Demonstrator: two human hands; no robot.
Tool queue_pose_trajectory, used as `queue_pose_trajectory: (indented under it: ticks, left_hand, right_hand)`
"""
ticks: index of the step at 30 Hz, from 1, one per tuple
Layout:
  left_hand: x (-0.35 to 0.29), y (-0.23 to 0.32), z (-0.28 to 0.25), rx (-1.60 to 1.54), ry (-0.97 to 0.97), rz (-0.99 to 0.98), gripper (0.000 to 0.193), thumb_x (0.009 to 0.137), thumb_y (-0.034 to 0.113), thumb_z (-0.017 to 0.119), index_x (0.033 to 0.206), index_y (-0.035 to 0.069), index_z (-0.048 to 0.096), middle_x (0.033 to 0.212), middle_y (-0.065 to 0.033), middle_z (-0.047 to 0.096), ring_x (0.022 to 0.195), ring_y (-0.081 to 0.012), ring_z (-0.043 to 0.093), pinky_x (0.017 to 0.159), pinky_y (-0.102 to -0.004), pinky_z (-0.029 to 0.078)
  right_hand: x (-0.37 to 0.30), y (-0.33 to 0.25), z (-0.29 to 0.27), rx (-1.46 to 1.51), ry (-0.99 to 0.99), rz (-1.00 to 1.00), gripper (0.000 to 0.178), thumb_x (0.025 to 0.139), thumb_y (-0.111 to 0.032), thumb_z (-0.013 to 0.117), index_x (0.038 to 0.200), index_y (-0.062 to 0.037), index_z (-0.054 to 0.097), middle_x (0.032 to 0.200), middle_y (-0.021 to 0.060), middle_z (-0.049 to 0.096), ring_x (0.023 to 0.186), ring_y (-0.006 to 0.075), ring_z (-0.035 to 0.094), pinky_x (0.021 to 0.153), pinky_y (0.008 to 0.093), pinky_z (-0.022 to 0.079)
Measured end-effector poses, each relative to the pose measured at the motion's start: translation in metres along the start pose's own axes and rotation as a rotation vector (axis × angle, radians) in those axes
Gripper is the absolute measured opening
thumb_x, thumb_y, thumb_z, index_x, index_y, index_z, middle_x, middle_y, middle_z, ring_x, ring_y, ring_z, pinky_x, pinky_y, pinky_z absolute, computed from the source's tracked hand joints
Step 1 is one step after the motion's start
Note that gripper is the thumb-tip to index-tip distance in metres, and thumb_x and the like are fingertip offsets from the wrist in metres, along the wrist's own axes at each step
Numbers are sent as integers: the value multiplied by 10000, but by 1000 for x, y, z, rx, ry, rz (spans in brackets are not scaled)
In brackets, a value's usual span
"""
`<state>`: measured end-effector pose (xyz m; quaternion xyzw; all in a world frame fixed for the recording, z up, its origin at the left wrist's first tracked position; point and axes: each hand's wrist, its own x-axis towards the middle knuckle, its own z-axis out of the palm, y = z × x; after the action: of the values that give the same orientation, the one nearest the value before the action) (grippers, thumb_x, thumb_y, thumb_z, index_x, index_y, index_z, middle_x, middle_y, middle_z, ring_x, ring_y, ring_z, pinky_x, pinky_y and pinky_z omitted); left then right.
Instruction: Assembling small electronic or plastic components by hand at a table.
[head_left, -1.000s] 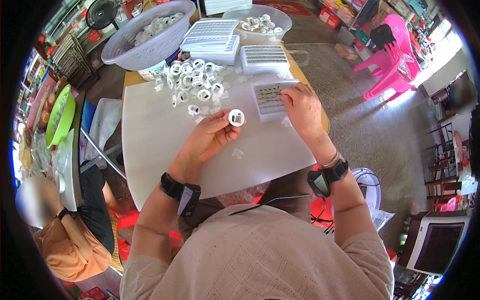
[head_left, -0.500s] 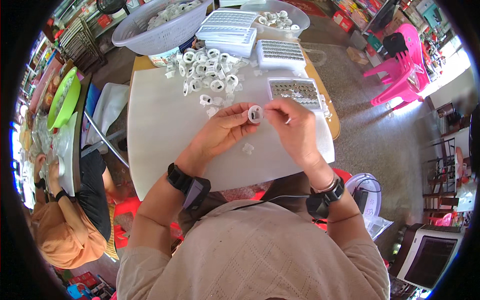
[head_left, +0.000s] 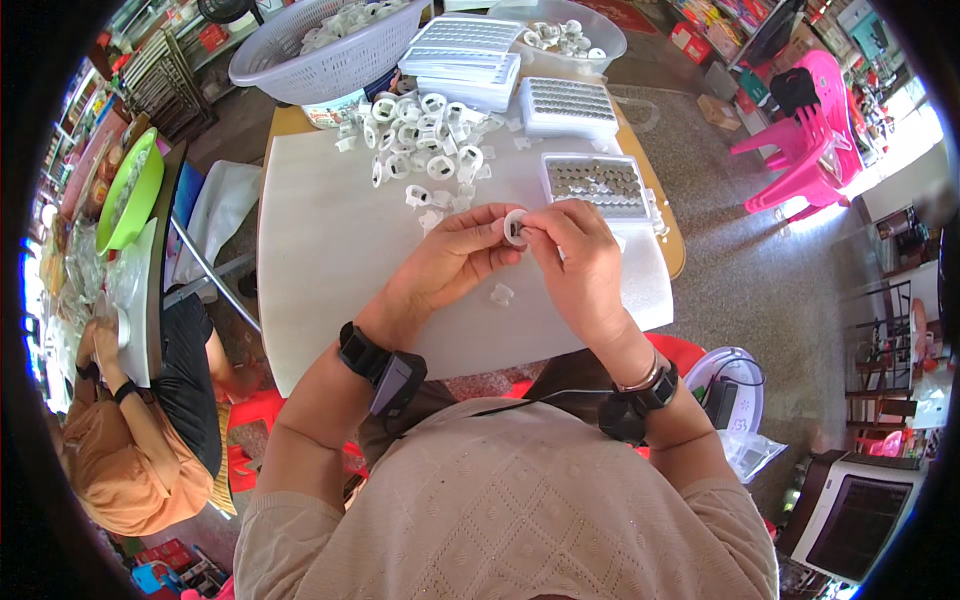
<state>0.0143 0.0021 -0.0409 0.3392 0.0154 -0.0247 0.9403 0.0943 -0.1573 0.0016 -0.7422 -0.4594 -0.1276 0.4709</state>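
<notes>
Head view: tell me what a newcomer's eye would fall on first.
Probably the small white ring-shaped piece at the centre, held in the left grip with the right grip meeting it. Beyond, a heap of similar white pieces lies on the table. Bright colour draws the eye too: a pink chair upper right, a lime-green basin at left.

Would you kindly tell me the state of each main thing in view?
Ring: held in the left hand.
Right hand: fingertips at the ring.
Tray: open, holding small discs.
White parts: loosely piled on the table.
Basket: open, part-filled.
Tub: open, part-filled.
Green basin: open, contents unclear.
</notes>
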Motion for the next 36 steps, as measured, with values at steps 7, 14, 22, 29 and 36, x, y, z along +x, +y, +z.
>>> queue_pose_trajectory:
  ticks: [7, 14, 22, 29, 36]
  left_hand:
    - [0, 1, 4, 26, 33, -5, 253, 938, 105, 546, 1159, -17, 559, 1037, -85, 626, 892, -150, 627, 814, -268, 536]
    - [1, -2, 3, 51, 51, 12, 244, 937, 108, 549, 1146, -18, 565, 1041, -87, 628, 901, -151, 628, 818, -268, 532]
    - [1, 0, 3, 102, 55, -6, 289, 942, 105, 533, 1195, -34, 526, 1085, -97, 612, 941, -154, 612, 836, -271, 517]
    - [0, 0, 4, 129, 37, -15, 273, 930, 126, 567, 1158, -24, 573, 1038, -81, 635, 914, -144, 619, 820, -269, 516]
    - [0, -2, 1, 139, 47, -26, 256, 930, 109, 557, 1147, -28, 561, 1010, -85, 640, 844, -144, 625, 744, -261, 527]
  right_hand:
    - [-4, -2, -1, 60, -81, 144, 117, 761, -3, 646, 859, -42, 595, 830, 99, 598, 752, 288, 615, 629, 373, 507]
    - [-5, -1, -4, 119, -116, 142, 154, 770, 31, 618, 906, -29, 578, 847, 122, 613, 734, 276, 640, 591, 356, 517]
    - [-8, -2, -2, 188, -69, 239, 113, 784, 24, 625, 888, -17, 607, 830, 125, 626, 679, 260, 639, 576, 323, 505]
    - [-6, -3, -2, 144, -27, 192, 102, 778, 25, 624, 870, -20, 617, 835, 102, 613, 684, 227, 631, 569, 308, 499]
    - [-7, 12, -5, 417, -162, 388, 87, 776, 17, 648, 854, -12, 622, 823, 62, 603, 706, 127, 600, 620, 259, 476]
